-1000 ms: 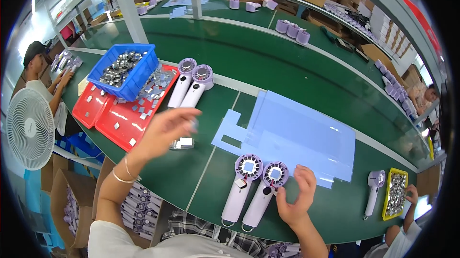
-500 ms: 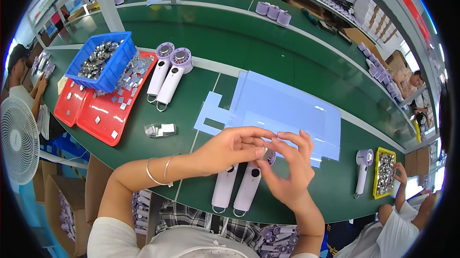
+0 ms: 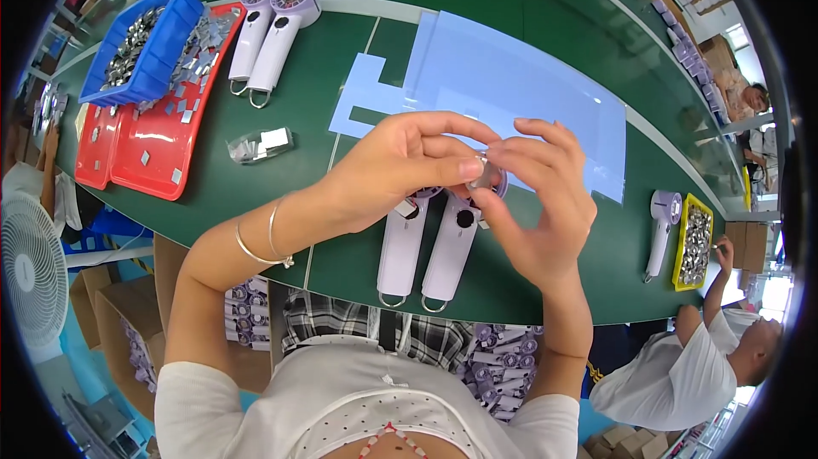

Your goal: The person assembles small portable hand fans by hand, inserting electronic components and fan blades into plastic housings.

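Observation:
My left hand (image 3: 383, 171) pinches a small silvery round metal piece (image 3: 485, 173) between thumb and fingers. From the other side, my right hand (image 3: 552, 207) has its thumb and fingertips around the same piece. Both hands are over two white-and-lilac handheld fans lying side by side, a left fan (image 3: 398, 256) and a right fan (image 3: 449, 256). Their round heads are mostly hidden by my hands; their wire loops point toward me. Behind my hands lies a translucent blue plastic sheet (image 3: 511, 75).
At left, a blue bin (image 3: 175, 37) of metal pieces sits on a red tray (image 3: 158, 165) with small silvery squares. Two fans (image 3: 277, 46) lie beside it, and a clear bag (image 3: 260, 145) nearer. On the right are another fan (image 3: 661, 233), a yellow tray (image 3: 679, 267) and a co-worker's hand (image 3: 724, 252).
The view has tilted downward, so the table sits higher in the picture. My hands remain together over the two fans; the metal piece between the fingertips now shows more clearly.

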{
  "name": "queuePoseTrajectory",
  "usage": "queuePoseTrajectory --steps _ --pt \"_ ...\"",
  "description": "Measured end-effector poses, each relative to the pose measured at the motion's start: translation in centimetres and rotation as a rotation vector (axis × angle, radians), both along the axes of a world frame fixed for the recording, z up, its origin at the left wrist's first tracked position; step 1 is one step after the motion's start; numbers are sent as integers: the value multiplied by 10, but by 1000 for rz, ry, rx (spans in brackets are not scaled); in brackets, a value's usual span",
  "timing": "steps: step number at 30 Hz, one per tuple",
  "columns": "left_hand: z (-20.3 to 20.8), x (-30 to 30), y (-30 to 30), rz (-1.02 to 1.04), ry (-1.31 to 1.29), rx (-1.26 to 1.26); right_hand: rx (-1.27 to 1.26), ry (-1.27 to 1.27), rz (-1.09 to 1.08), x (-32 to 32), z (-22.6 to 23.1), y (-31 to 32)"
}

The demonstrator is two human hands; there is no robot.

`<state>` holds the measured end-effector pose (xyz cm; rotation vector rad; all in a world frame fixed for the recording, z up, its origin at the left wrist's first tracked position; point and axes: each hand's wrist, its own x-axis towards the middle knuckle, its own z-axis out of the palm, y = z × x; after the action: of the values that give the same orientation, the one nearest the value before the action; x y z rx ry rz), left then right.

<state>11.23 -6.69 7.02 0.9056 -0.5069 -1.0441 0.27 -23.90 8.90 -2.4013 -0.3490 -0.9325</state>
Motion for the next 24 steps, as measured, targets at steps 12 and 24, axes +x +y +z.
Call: queuePoseTrajectory --steps 12,24 --pt "-10 -19 21 125 -1157 39 34 185 -174 -16 -14 -26" --pt "-69 -65 10 173 -1670 -268 -236 345 -219 -9 -24 -6"
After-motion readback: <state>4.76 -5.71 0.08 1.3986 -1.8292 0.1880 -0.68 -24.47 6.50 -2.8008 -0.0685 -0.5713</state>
